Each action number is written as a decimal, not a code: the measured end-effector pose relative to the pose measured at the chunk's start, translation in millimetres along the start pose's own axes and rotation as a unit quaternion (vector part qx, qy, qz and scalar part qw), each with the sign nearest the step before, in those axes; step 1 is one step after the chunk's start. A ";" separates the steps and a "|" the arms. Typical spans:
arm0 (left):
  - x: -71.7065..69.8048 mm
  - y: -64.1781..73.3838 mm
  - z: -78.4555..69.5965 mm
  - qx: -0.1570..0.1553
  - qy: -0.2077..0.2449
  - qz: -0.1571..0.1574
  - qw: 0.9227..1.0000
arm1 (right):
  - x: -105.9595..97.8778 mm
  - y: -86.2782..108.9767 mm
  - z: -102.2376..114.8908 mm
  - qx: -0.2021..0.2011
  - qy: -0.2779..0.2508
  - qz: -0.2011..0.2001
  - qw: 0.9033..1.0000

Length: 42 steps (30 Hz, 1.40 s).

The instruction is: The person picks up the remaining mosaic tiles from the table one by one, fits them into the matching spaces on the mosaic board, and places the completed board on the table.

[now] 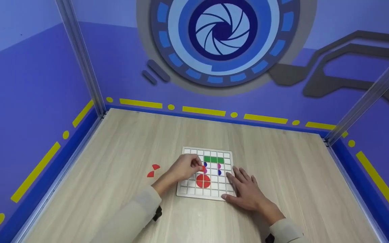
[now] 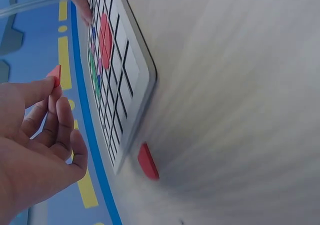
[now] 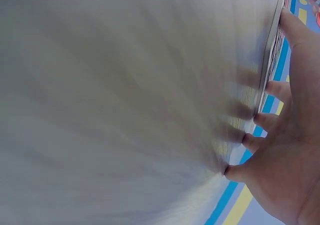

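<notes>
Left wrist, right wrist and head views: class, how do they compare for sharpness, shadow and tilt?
Head view: fairly even light, the board upright and its grid readable; left wrist view: steeply tilted, the tabletop soft and streaky, a faint shadow by the loose red piece; right wrist view: tabletop smeary, dark blurred bands beside the right hand.

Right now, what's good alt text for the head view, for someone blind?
A person's left hand pinches a red piece over a white gridded board bearing red, green, blue and pink shapes, while the right hand touches the board's right edge. Two red wedges lie left of it on a pale wood-grain table.
</notes>
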State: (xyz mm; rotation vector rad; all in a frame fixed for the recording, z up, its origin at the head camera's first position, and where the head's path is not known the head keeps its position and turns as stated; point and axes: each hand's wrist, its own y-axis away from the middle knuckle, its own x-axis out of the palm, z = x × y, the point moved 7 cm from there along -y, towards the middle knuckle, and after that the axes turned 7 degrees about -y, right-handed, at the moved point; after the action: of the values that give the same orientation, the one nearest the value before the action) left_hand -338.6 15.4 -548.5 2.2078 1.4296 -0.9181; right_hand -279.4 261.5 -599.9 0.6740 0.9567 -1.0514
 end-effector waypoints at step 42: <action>62.6 -25.6 -30.1 -0.005 -0.165 0.035 0.986 | 1.6 0.6 -2.8 0.004 -0.020 -0.003 1.000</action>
State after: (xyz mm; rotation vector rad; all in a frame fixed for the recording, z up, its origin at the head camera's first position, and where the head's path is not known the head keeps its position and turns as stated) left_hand -334.4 86.6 -568.2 1.9697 1.1932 -1.1828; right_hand -279.5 263.4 -602.5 0.6547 0.9213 -1.0711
